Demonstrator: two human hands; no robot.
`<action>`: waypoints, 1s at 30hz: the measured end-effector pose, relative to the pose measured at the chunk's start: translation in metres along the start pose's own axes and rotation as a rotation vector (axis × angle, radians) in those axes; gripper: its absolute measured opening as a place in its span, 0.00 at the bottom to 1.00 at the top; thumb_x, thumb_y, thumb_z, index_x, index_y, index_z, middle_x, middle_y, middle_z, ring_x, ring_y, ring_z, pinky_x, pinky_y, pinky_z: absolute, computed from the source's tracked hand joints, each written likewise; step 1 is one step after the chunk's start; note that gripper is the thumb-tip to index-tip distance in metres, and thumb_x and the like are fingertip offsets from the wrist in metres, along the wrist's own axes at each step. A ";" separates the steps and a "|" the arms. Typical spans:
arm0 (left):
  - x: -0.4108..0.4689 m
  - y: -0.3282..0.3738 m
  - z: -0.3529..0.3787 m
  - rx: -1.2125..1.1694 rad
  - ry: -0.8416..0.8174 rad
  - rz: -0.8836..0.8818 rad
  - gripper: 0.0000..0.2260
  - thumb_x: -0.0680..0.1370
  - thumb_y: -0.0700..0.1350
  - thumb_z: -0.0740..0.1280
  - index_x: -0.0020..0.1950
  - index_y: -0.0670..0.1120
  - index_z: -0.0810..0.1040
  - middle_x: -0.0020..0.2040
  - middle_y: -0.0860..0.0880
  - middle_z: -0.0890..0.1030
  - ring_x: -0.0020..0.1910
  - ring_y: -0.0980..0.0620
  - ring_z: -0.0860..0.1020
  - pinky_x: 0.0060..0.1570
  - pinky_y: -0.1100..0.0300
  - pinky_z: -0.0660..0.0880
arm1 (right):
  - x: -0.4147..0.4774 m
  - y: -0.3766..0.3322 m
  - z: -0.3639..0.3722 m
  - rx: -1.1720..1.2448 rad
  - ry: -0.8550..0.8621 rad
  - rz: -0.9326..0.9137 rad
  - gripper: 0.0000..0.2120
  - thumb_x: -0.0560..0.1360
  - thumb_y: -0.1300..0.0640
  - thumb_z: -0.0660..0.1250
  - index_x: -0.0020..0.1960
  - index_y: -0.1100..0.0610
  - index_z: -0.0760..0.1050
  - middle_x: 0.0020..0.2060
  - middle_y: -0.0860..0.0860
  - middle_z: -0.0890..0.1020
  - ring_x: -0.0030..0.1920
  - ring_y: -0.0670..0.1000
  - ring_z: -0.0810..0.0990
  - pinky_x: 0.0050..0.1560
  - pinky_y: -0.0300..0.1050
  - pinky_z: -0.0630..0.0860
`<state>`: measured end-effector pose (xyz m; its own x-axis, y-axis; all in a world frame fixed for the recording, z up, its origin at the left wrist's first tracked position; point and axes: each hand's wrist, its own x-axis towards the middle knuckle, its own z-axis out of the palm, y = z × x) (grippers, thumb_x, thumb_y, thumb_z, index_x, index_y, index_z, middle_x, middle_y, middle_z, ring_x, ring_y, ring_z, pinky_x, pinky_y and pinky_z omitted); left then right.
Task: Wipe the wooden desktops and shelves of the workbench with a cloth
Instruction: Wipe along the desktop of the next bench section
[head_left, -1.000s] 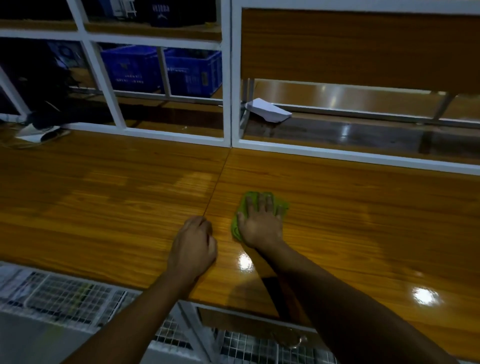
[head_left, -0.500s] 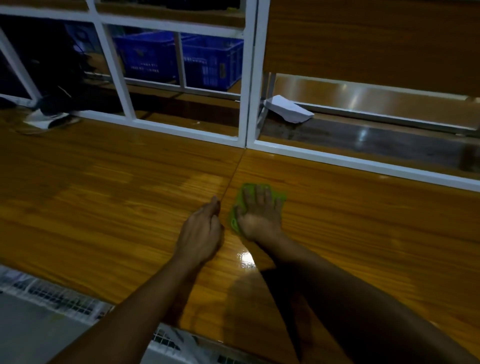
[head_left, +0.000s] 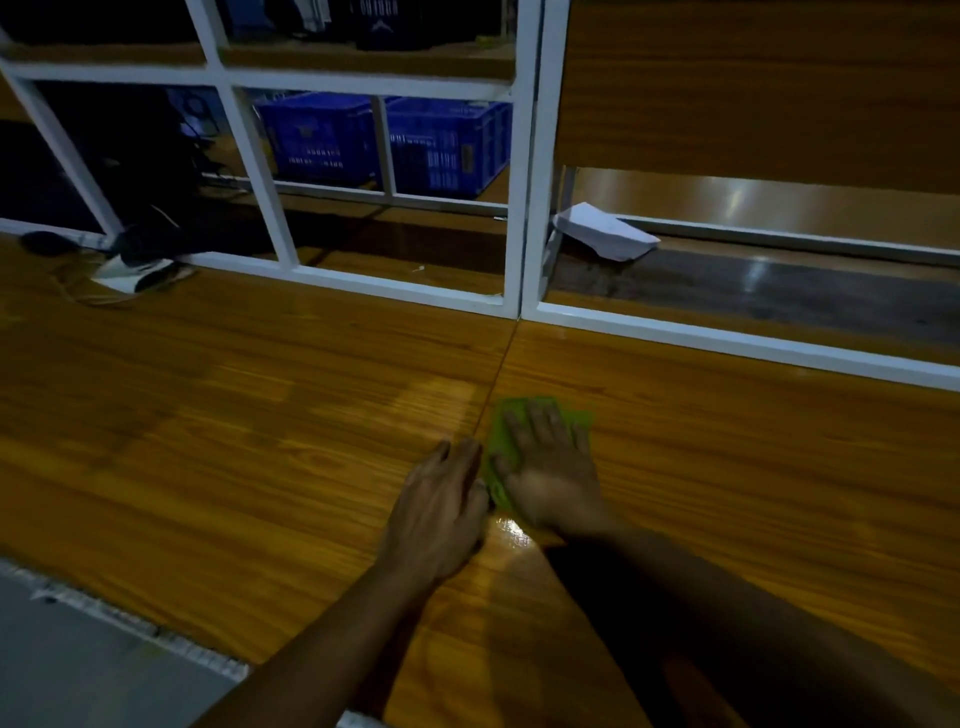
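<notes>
1. The left hand (head_left: 441, 499) has closed in. A second ago it sat curled and apart on the left board; now it lies stretched out, right against the right hand (head_left: 550, 467).
2. The green cloth (head_left: 501, 421) has barely shifted. It is still on the right desktop (head_left: 753, 467), hard by the seam (head_left: 501, 364) where the two boards meet.
3. On the grip: the right hand lies flat on the cloth, fingers spread and pressing it down, nothing pinched. The left hand's fingers are straight and held together on the wood. Its thumb side meets the cloth's near edge, but I cannot tell whether it has hold of it.
4. My read is that both hands at the cloth point to a re-fold or a hand-over, or a two-handed push over the seam onto the left desktop (head_left: 208, 441).
5. There is plenty left to wipe. The shelves behind the white frame (head_left: 519, 208) look untouched, with the blue crates (head_left: 384, 140) and a white paper object (head_left: 602, 234) sitting in the way.
</notes>
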<state>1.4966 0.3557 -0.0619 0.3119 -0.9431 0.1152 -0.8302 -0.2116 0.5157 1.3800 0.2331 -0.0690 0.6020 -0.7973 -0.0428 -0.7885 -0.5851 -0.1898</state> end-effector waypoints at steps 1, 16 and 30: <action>0.002 0.000 0.000 0.041 -0.003 0.022 0.34 0.75 0.62 0.41 0.78 0.51 0.60 0.78 0.49 0.62 0.78 0.52 0.55 0.72 0.57 0.53 | 0.012 0.000 -0.003 0.002 -0.012 0.040 0.32 0.82 0.35 0.43 0.82 0.46 0.43 0.82 0.51 0.43 0.81 0.54 0.39 0.78 0.58 0.39; 0.005 0.001 0.001 0.166 -0.041 0.012 0.35 0.76 0.64 0.39 0.80 0.52 0.56 0.79 0.55 0.57 0.79 0.56 0.49 0.73 0.53 0.51 | -0.030 0.006 0.004 -0.020 -0.009 -0.080 0.40 0.72 0.31 0.31 0.81 0.43 0.43 0.82 0.48 0.44 0.81 0.52 0.40 0.78 0.56 0.39; 0.066 -0.002 0.012 0.336 -0.008 0.246 0.24 0.77 0.58 0.52 0.69 0.49 0.69 0.64 0.47 0.70 0.61 0.46 0.67 0.58 0.47 0.67 | 0.024 0.028 -0.006 -0.016 -0.017 -0.015 0.28 0.84 0.39 0.43 0.82 0.43 0.43 0.81 0.49 0.43 0.80 0.52 0.38 0.78 0.56 0.38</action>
<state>1.5136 0.2907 -0.0654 0.0829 -0.9778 0.1926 -0.9845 -0.0503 0.1681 1.3715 0.1968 -0.0695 0.6157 -0.7859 -0.0569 -0.7812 -0.5994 -0.1744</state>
